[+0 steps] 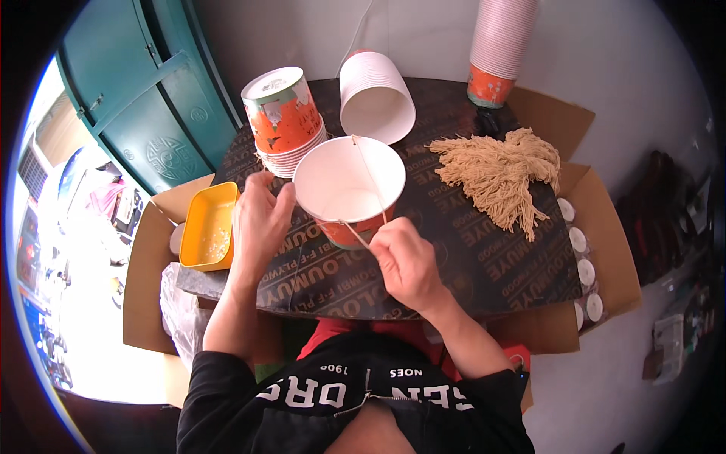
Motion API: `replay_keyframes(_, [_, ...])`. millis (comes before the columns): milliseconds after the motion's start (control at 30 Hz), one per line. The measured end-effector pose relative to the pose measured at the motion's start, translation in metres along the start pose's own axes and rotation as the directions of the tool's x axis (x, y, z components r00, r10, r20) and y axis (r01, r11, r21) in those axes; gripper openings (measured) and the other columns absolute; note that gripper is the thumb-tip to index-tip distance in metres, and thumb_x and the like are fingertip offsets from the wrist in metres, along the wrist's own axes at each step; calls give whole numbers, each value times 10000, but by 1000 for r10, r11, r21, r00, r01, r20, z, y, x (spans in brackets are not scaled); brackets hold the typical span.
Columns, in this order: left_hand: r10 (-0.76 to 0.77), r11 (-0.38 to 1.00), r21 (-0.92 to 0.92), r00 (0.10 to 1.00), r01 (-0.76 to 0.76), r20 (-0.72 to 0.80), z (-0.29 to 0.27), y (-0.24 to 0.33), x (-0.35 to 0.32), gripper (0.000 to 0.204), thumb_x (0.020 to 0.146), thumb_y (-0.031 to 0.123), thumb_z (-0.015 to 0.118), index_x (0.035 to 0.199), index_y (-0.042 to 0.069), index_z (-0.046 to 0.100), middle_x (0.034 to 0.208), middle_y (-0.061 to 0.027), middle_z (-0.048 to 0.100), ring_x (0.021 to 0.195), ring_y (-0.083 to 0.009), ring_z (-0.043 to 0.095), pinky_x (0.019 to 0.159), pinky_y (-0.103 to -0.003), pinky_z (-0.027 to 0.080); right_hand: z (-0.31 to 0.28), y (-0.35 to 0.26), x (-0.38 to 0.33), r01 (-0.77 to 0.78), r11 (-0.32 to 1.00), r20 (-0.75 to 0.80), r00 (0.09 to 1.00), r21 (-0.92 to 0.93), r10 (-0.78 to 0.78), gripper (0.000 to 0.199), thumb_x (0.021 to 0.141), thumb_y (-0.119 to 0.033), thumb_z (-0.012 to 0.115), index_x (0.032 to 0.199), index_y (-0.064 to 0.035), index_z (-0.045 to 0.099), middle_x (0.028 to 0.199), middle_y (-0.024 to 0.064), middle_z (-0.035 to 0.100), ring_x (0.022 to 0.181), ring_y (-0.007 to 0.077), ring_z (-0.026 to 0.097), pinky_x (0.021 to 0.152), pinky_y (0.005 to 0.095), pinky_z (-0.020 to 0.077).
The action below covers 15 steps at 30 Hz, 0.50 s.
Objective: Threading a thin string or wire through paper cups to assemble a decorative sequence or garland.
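Note:
A white-lined orange paper bucket stands on the dark table in front of me, its open mouth tilted toward me. A thin cord crosses its mouth from a hole at the far rim and also passes the near rim. My right hand pinches this cord beside the bucket's near right side. My left hand is left of the bucket with thumb and fingers apart, holding nothing that I can see. Its fingertips are close to a stack of upside-down buckets; whether they touch it I cannot tell.
A yellow plastic tray with small bits sits at the left. Nested buckets lie at the back, and a tall stack stands back right. A bundle of tan cords lies right. Cardboard boxes flank the table.

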<state>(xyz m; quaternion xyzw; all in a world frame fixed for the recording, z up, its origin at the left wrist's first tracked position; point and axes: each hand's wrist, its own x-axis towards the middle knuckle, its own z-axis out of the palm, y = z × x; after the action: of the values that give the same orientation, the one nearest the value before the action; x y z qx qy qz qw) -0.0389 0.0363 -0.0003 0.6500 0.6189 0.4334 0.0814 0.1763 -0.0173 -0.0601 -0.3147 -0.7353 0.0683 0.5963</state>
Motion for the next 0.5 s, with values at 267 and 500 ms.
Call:
replay_keyframes(267, [-126, 939, -244, 904, 242, 409, 12, -12, 24, 219, 818, 133, 624, 878, -74, 585, 632, -56, 576, 546, -140, 558, 494, -311, 456, 1, -11, -3, 142, 989, 165, 977, -31, -135, 196, 764, 37, 730, 881, -31, 588, 815, 90, 578, 664, 268, 638, 552, 342, 517])
replay_keyframes(500, [238, 968, 43, 957, -248, 167, -32, 8, 53, 155, 762, 88, 635, 780, -41, 550, 614, -156, 511, 599, -213, 563, 592, -369, 477, -34, -10, -4, 145, 988, 94, 986, -44, -141, 258, 767, 34, 693, 1013, -25, 643, 1005, 131, 673, 699, 252, 669, 570, 317, 533])
